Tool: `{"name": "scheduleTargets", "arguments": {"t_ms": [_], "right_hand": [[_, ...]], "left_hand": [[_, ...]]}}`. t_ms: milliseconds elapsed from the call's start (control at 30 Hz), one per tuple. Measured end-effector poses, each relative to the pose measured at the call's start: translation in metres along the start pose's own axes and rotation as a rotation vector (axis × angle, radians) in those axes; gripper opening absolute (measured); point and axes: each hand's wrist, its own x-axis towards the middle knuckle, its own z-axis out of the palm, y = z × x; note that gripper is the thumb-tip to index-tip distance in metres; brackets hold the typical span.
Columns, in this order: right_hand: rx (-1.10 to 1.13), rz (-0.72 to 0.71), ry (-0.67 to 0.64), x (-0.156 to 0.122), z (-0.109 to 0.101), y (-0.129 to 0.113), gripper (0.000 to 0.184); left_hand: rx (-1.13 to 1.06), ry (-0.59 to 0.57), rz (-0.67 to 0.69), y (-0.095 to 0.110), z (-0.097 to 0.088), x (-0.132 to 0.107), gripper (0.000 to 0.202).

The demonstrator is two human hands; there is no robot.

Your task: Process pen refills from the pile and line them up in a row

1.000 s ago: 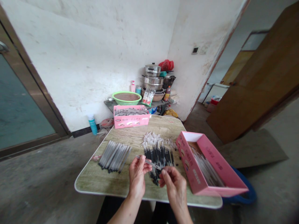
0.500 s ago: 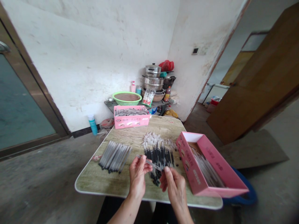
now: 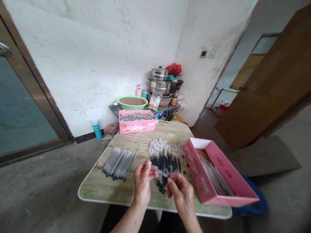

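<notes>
A translucent grey pen barrel [image 3: 158,170] slants down to the right between my hands, above the table. My left hand [image 3: 143,181] is closed on its upper left end, thumb and fingers pinching it. At its lower right end, the fingertips of my right hand [image 3: 180,189] are pinched together; any small part between them is too small to make out. Beneath lies a pile of slim black pen refills [image 3: 165,161], with a heap of small whitish pen tips [image 3: 159,145] behind it. A row of translucent pen barrels with dark ends [image 3: 120,162] lies to the left.
A pink box [image 3: 202,181] holding pale barrels stands at the table's right edge. Another pink box [image 3: 137,127], full of grey pens, sits at the far edge of the wood-patterned table [image 3: 116,192]. Behind are a green basin [image 3: 132,106] and stacked steel pots [image 3: 160,85].
My right hand has turned and its fingers have curled in tighter at the barrel's end. My left hand and the barrel have hardly moved.
</notes>
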Motion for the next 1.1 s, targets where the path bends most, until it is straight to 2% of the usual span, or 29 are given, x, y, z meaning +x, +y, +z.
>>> {"name": "scheduleTargets", "arguments": {"t_ms": [67, 200, 400, 567, 833, 1000, 1100], "right_hand": [[-0.041, -0.023, -0.007, 0.0001, 0.0001, -0.0002, 0.028], [-0.095, 0.002, 0.002, 0.0001, 0.0001, 0.0016, 0.042], [-0.068, -0.02, -0.009, 0.0008, -0.0004, 0.006, 0.028], [-0.12, -0.009, -0.014, 0.0003, 0.001, -0.0003, 0.039], [-0.16, -0.049, -0.061, 0.0006, 0.0004, -0.0001, 0.031], [-0.169, 0.02, -0.047, -0.0019, 0.0038, 0.0029, 0.042], [-0.084, 0.09, -0.01, -0.0023, 0.0076, 0.0088, 0.044]], "left_hand": [[0.004, -0.001, -0.001, 0.0, 0.0004, -0.0002, 0.03], [0.009, -0.005, 0.0, -0.0005, -0.0002, -0.0009, 0.031], [0.017, 0.002, 0.006, -0.0025, -0.0033, 0.0006, 0.03], [0.016, -0.005, 0.005, -0.0003, -0.0009, -0.0005, 0.029], [0.027, -0.011, 0.014, -0.003, -0.0041, 0.0008, 0.029], [0.045, -0.066, 0.03, 0.0002, -0.0032, -0.0007, 0.026], [0.054, -0.08, 0.024, 0.0023, -0.0021, -0.0008, 0.028]]}}
